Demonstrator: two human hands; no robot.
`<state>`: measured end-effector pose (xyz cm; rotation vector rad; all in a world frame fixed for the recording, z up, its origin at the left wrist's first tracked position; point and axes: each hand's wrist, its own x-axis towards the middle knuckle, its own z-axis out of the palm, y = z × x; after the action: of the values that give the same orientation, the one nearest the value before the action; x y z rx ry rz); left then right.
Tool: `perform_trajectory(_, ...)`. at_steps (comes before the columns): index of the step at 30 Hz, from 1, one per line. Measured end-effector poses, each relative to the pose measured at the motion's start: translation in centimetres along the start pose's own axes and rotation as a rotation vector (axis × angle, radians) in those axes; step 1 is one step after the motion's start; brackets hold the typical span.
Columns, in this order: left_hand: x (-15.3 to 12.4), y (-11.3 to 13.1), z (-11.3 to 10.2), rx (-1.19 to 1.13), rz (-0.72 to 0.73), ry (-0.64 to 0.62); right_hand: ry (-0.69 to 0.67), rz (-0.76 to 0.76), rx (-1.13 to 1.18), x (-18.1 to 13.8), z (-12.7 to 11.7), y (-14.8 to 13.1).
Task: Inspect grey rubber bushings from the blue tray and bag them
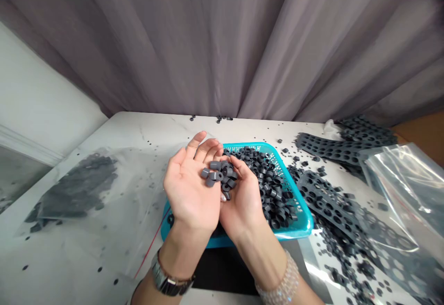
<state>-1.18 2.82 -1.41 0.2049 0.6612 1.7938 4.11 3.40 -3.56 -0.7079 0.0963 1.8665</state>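
My left hand (194, 184) and my right hand (244, 194) are side by side, palms up, cupped together over the basket. A small heap of short dark grey rings (222, 175) rests where the two palms meet. The left fingers are loosely curved and partly spread; the right fingers curl up around the heap. Beneath and behind my hands stands a turquoise plastic basket (301, 203), full of the same kind of rings (263, 171) on its right side. My hands hide most of its left side.
A clear plastic bag (79, 187) with dark pieces lies on the white table (152, 124) at left. To the right are perforated dark sheets (326, 150), scattered bits (343, 268) and another clear bag (409, 180). A grey curtain (194, 41) hangs behind.
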Motion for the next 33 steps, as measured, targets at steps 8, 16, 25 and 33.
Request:
perform_trajectory(8,0.0,-0.3,-0.2,0.045,0.065,-0.115,0.064,-0.024,0.076,-0.2,0.2,-0.3)
perform_trajectory(16,-1.2,-0.6,0.4,0.302,0.228,-0.249,0.001,0.029,0.138,-0.5,0.3,0.0)
perform_trajectory(25,-0.9,-0.9,0.3,0.422,0.440,-0.223,-0.012,0.155,0.186,0.0,-0.1,0.0)
perform_trajectory(33,-0.2,-1.3,0.0,0.386,0.431,-0.118,-0.050,0.137,0.189,-0.1,-0.2,-0.6)
